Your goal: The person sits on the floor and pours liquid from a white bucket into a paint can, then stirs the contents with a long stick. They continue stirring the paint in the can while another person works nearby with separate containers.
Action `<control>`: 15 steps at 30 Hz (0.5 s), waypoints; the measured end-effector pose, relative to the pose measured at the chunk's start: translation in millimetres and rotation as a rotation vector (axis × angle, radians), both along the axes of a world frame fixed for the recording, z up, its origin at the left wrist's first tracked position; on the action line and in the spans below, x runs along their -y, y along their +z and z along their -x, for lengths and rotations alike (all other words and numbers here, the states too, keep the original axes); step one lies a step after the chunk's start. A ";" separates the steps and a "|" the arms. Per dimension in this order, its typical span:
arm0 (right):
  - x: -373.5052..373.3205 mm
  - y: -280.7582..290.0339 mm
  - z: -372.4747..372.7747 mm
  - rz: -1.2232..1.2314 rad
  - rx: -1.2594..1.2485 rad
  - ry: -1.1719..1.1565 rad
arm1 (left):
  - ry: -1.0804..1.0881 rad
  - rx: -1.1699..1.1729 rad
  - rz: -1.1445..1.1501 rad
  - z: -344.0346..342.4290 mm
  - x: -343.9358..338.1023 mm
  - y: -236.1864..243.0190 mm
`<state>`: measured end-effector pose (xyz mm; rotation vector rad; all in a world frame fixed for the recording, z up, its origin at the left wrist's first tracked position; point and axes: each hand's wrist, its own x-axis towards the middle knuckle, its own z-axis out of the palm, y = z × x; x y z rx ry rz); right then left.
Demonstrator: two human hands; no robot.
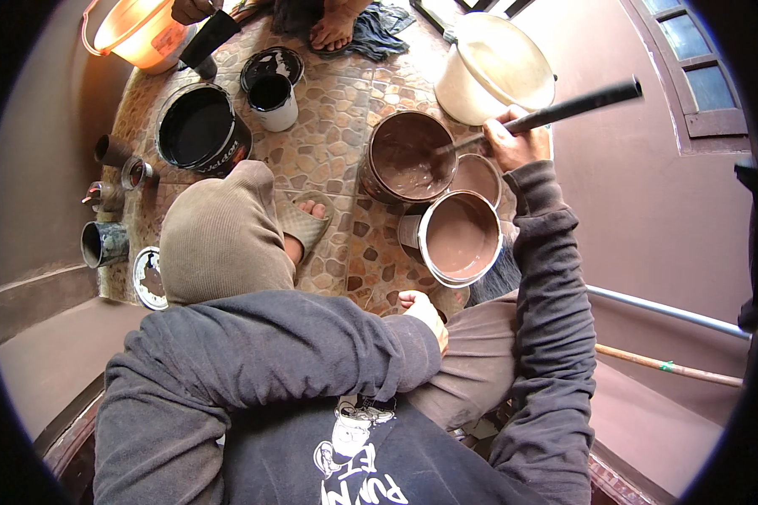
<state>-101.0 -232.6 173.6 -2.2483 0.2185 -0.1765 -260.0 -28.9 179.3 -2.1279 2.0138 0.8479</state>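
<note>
My right hand is closed round a stirring rod with a long black handle. The rod's thin lower end dips into brown paint in a dark-rimmed bucket. Just in front of that arm stands a white bucket, tilted in view and filled with paler brown paint. A brown-coated round lid shows between the two. My left hand rests by my right knee, fingers loosely bent and apart, with nothing seen in it; part of it is hidden by the sleeve.
Black paint fills a bucket at left, beside a small white pot. Another person's hand holds a black scoop-like thing; a bare foot is nearby. An orange bucket, a large cream tub and several cans line the sides.
</note>
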 end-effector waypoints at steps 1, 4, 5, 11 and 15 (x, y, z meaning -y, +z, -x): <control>0.8 1.5 0.4 0.159 -0.041 -0.040 | -0.004 0.003 -0.004 -0.3 -0.2 0.2; -1.3 2.5 3.4 -0.225 -0.253 0.053 | -0.001 -0.027 -0.012 -0.2 -0.1 0.4; -5.5 -0.2 3.4 -0.354 -0.287 0.089 | 0.002 -0.024 0.001 0.2 -0.6 0.5; -11.4 -10.4 -0.7 -0.273 0.026 0.007 | -0.012 0.008 0.026 2.5 -2.4 1.1; 0.4 -1.6 5.7 0.071 -0.019 0.031 | -0.022 -0.029 -0.049 -1.1 1.6 4.0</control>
